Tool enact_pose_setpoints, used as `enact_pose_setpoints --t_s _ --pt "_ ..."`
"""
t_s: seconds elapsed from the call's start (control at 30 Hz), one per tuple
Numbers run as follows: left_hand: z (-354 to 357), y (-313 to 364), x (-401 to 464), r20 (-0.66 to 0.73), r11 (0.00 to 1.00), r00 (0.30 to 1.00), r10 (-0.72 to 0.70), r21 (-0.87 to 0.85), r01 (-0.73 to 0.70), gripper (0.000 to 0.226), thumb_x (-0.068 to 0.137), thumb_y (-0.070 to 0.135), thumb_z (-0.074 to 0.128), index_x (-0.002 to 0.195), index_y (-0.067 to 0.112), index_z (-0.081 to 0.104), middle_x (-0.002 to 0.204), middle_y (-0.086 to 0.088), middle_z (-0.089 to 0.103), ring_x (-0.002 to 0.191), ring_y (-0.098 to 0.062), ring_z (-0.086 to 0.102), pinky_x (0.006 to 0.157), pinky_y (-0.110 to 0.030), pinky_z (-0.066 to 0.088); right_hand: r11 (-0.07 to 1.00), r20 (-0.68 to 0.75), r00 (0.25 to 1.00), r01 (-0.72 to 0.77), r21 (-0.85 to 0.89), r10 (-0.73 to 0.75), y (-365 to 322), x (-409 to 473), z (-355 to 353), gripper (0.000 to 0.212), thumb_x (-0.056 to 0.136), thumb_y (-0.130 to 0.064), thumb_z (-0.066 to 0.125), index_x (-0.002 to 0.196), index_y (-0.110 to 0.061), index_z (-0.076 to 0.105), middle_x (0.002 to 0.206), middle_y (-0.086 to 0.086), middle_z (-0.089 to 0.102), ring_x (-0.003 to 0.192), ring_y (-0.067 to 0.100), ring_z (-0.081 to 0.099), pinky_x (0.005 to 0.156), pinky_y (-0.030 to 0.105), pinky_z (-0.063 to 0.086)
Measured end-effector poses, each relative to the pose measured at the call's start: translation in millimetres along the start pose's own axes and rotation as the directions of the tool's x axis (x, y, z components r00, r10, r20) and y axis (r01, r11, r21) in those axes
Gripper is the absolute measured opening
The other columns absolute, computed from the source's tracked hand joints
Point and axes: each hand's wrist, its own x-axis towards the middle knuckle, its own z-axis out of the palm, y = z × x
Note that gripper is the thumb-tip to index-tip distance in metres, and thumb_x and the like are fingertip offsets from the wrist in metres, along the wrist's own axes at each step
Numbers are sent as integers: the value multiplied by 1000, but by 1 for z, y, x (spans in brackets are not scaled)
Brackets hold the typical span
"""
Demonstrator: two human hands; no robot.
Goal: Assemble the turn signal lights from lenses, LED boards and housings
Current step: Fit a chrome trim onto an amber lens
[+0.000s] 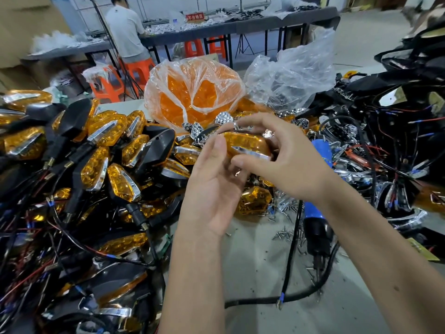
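Both hands hold one amber lens (245, 143) with a chrome trim strip above the table. My left hand (214, 186) cups it from below, thumb up against its left end. My right hand (286, 160) curls round it from the right, thumb on the chrome strip and fingers arched over the top. A black lead (292, 239) hangs down from under the hands. Another loose amber lens (255, 200) lies on the table just beneath. Chrome reflector pieces (199, 131) lie behind the hands.
A big heap of finished black-and-amber turn signals (96, 160) fills the left. A plastic bag of amber lenses (192, 92) stands behind. Black housings with wires (385, 141) pile up at the right. A blue electric screwdriver (315, 213) and scattered screws (286, 233) lie on the table. A person sits at a far bench.
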Motion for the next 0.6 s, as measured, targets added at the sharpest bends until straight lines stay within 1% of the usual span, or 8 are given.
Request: enact_pose_setpoints --t_s 0.07,0.13,0.2,0.3,0.4,0.47,0.53,0.6 --pt "-5 -1 -2 34 1000 999 20 23 -21 40 90 34 73 127 19 73 79 1 65 77 -13 63 94 -36 58 993 -41 997 67 -98 -71 -3 0 -1 49 76 -43 87 120 -28 72 108 -3 63 104 19 66 88 49 57" --pt "-7 -1 -2 33 999 999 41 -2 -41 40 87 33 78 125 18 75 74 7 65 73 -8 63 95 -35 57 987 -49 995 79 -138 -86 -6 0 -2 53 73 -50 86 121 -30 74 106 0 60 103 20 63 88 49 55" --pt "-9 0 -1 37 997 997 73 -7 -73 47 83 35 84 126 18 74 86 5 71 80 -10 67 96 -37 57 988 -61 994 87 -130 -95 -9 -1 0 52 77 -52 84 122 -30 74 108 1 58 105 18 62 90 46 55" --pt "-11 1 -1 89 992 989 122 -40 -118 48 81 34 87 126 20 75 114 -4 76 102 -16 73 101 -41 56 993 -112 987 113 -47 -117 -14 -1 3 34 88 -38 80 118 -23 77 104 4 59 98 17 62 84 37 54" --pt "-9 1 -2 88 989 985 145 -49 -141 46 81 37 87 123 22 76 116 -5 76 104 -16 73 103 -43 51 980 -137 973 176 -97 -188 -20 -1 3 31 91 -30 79 118 -15 79 100 2 58 93 11 59 82 23 46" --pt "-3 -1 -1 61 988 986 154 -31 -152 50 78 42 87 122 22 75 115 -5 75 103 -17 72 98 -38 56 962 -149 960 209 -174 -236 -24 0 4 30 93 -30 76 118 -14 79 97 4 59 90 11 58 80 22 44" --pt "4 -4 -1 9 983 984 180 27 -180 51 77 50 85 118 23 75 114 -4 74 102 -20 70 89 -36 59 949 -175 951 212 -231 -255 -26 0 7 27 97 -30 72 118 -14 80 92 6 59 85 13 56 76 25 44" --pt "7 -7 -1 -69 971 974 215 126 -205 44 78 56 81 110 26 77 100 -2 72 90 -16 69 80 -35 56 947 -192 949 201 -251 -252 -26 0 10 25 100 -28 69 117 -14 80 88 7 59 81 14 55 73 29 45"
